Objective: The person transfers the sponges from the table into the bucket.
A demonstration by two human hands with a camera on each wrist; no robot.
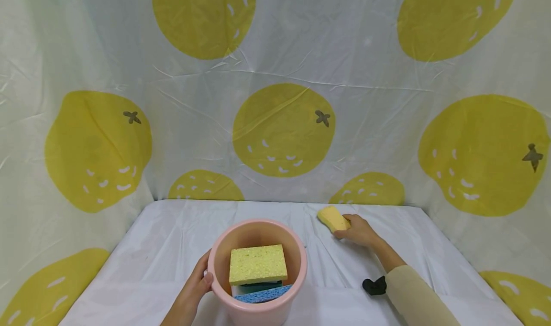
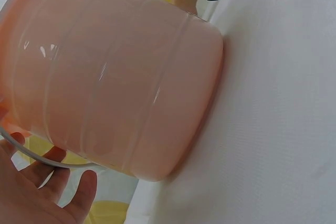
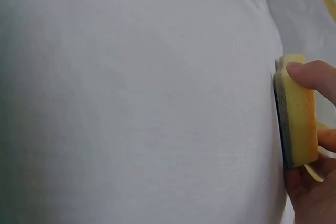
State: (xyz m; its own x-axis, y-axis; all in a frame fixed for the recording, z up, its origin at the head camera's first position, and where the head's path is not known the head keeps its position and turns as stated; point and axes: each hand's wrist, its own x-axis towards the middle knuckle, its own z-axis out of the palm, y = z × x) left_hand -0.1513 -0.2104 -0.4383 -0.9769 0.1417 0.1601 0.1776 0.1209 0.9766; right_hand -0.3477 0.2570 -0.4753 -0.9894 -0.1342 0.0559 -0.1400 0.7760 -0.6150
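A pink bucket (image 1: pixel 295 268) stands on the white-covered table near the front; inside lie a yellow sponge (image 1: pixel 257 264) over a teal one and a blue sponge (image 1: pixel 262 294). My left hand (image 1: pixel 197 287) holds the bucket's left side, thumb at the rim; in the left wrist view the fingers (image 2: pixel 58 187) curl near the bucket wall (image 2: pixel 115 93) and its wire handle. Farther right, my right hand (image 1: pixel 357 230) grips a yellow sponge (image 1: pixel 332 218) with a dark scouring underside (image 3: pixel 297 111), lying on the cloth.
The table (image 1: pixel 172 249) is covered in white cloth (image 3: pixel 136 103). A curtain printed with big yellow fruit (image 1: pixel 280 130) closes off the back and both sides. A black wrist strap (image 1: pixel 373 286) sits on my right sleeve.
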